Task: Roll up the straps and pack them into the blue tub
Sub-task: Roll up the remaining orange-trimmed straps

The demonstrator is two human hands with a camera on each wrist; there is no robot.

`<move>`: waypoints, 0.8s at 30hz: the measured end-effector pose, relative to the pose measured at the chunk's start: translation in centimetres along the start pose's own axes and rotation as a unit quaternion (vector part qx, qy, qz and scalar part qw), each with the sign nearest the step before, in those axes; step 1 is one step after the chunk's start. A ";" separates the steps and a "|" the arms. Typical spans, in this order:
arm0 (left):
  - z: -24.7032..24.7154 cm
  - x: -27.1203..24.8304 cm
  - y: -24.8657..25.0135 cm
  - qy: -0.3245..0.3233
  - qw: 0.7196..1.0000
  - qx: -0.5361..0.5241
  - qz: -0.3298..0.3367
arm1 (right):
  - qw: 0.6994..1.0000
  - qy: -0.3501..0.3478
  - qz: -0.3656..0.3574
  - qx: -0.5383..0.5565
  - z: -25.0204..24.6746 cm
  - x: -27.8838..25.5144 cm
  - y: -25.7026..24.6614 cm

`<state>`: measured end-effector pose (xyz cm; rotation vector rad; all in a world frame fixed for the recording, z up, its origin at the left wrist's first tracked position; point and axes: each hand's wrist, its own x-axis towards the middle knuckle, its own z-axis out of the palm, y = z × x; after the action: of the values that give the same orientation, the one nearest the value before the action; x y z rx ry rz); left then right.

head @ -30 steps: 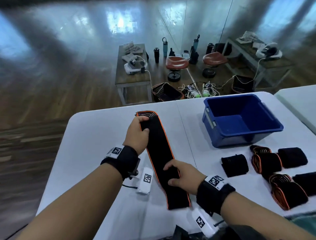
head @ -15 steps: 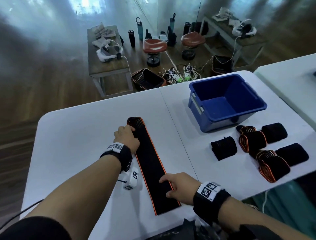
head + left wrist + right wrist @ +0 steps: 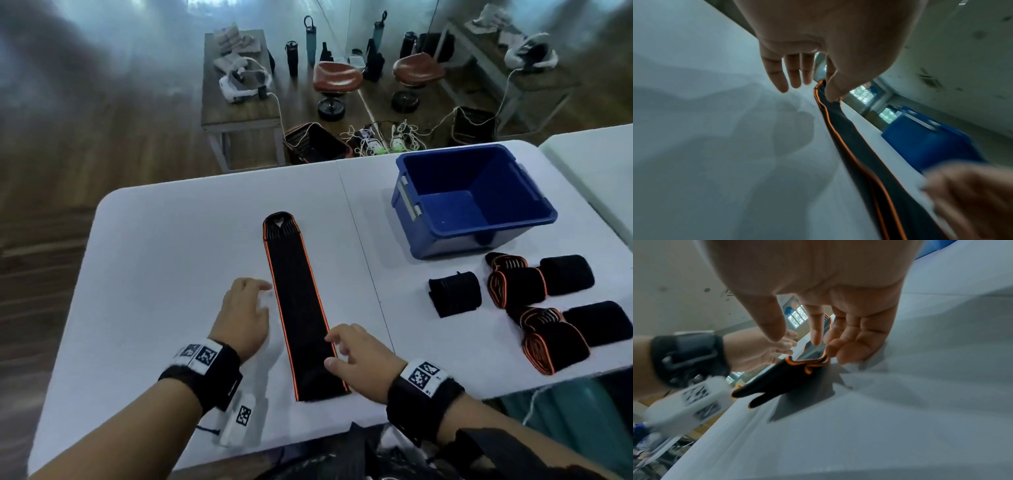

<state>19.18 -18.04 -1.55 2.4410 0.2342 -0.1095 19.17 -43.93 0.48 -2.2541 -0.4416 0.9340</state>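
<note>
1. Our left hand [image 3: 244, 315] hovers just beside the left edge of the flat strap [image 3: 301, 308], fingers loosely spread and holding nothing; in the left wrist view [image 3: 818, 48] the fingers hang straight and apart above the table [image 3: 171, 257], with the thumb over the strap's orange border [image 3: 849, 146]
2. Our right hand [image 3: 363, 359] sits at the strap's right edge near its close end, fingers relaxed and slightly curled, gripping nothing; from the head view we cannot tell whether the fingertips touch the fabric
3. From the right wrist view, our right hand [image 3: 828, 296] hangs open above the strap's near end [image 3: 789, 378], whose orange-trimmed edge looks bunched and lifted off the table there
4. We see the strap laid out lengthwise on the white table, black with an orange border, its rounded far end pointing away from us and its square end near the table's close edge
5. We find the blue tub [image 3: 534, 219] on the far right part of the table, well apart from the flat strap, and we see no straps in the part of its inside that shows; it also appears blurred in the left wrist view [image 3: 931, 141]
6. We count several rolled straps [image 3: 517, 287] lying on the table just in front of the tub, some showing orange spiral edges, one plain black roll [image 3: 454, 294] a little to their left
7. We wear a black wristband [image 3: 202, 373] with white coded tags on each wrist
</note>
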 end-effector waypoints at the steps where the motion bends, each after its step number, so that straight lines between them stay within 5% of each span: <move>1: 0.4 -2.3 0.0 -0.008 0.999 -0.011 0.032 | 1.000 0.002 -0.008 0.003 -0.1 -0.1 0.1; 5: 1.6 -9.1 0.7 -0.051 0.991 0.003 0.120 | 0.999 -0.025 -0.028 -0.027 -0.6 -0.6 0.2; 9: 3.1 -11.7 1.1 -0.069 0.983 0.044 0.163 | 0.977 -0.041 -0.109 -0.177 -0.3 -0.9 -0.2; 17: 4.9 -12.5 1.2 -0.036 0.992 0.079 0.086 | 0.924 -0.044 -0.171 -0.339 1.7 -1.0 0.0; 24: 5.2 -11.1 2.6 0.031 0.999 -0.005 -0.037 | 0.971 0.018 -0.136 -0.196 1.3 0.3 0.4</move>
<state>8.69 -24.85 -2.38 2.4290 0.3510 -0.0643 18.42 -43.51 -0.67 -2.4674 -0.9626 0.7090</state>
